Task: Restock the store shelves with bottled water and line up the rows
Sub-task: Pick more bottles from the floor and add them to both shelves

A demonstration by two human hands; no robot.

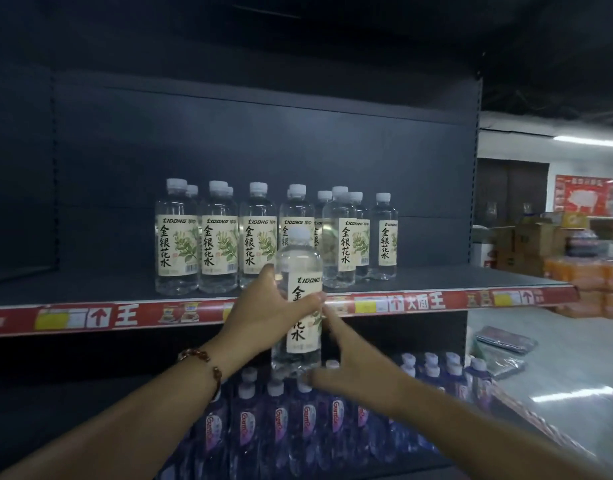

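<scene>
Holding a clear water bottle (299, 299) upright before the shelf (436, 282) edge, the left hand (263, 313) curls around its label; the right hand (353, 368), fingers spread, supports its base. Restocking continues; next, probably setting it into the front-row gap among shelved bottles (218, 237).

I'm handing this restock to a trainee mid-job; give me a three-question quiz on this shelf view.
1. True or false: the held water bottle already stands on the upper shelf.
2. Which hand has the bottle in its grip: A left hand, B right hand?
3. What colour are the bottles on the lower shelf?

Key: 1 false, it is in front of the shelf edge; 2 A, the right hand's fingers only reach toward it; 3 purple.
</scene>
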